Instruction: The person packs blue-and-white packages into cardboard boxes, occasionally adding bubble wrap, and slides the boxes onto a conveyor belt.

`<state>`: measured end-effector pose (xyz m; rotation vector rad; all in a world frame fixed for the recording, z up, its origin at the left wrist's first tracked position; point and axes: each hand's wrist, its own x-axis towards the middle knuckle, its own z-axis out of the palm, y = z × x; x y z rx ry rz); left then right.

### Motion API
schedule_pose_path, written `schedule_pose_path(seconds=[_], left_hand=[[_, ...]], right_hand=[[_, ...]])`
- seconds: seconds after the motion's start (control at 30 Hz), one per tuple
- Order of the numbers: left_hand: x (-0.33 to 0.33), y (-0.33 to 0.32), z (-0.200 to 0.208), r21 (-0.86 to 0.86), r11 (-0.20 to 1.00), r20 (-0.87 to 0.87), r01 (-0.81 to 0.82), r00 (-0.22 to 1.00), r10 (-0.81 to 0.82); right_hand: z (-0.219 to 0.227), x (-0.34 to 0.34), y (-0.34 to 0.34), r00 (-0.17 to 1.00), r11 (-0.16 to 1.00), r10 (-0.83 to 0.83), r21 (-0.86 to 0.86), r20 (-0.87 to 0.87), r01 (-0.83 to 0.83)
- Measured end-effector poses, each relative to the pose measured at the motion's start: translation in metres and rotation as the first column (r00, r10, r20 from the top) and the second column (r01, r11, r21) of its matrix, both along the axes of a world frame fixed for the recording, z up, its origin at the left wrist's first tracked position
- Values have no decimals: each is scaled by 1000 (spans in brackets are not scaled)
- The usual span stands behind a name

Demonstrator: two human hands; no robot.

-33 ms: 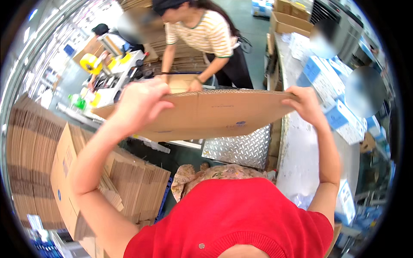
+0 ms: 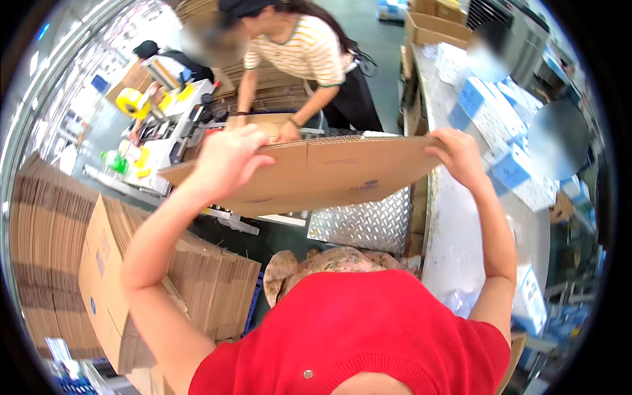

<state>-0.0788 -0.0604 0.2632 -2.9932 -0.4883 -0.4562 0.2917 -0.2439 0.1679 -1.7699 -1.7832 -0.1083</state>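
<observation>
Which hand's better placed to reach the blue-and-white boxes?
Right, probably: the right hand holds the right end of the cardboard, nearer the boxes; the left hand holds it farther left.

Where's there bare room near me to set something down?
Worktop: bare between its left edge and the blue-and-white boxes. Metal plate, left of the worktop: its visible part is bare, below the cardboard. Crowded: the worktop's right side; your left, with carton stacks.
</observation>
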Motion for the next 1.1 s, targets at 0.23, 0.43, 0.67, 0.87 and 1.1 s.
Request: schedule_pose_path(seconds=[0.23,0.43,0.67,0.87,1.1], left_hand=[[56,71,-200,-54,998,140,-31,989,39],[80,64,-228,-275,726,616,-631,465,637],[73,101,-279,-921,302,361,245,248,899],[-1,121,-147,-973,132,229,188,756,613],[-12,189,-178,-797,364,-569,-481,801,-188]], right_hand=[[-115,-32,19,935,965,-252,135,248,225],[-81,-39,48,931,856,-241,-393,273,337],[-56,7,101,963,665,-237,-700,131,259],[-32,3,67,952,787,-306,-556,26,268],[-109,-118,113,956,925,-291,-247,31,290]])
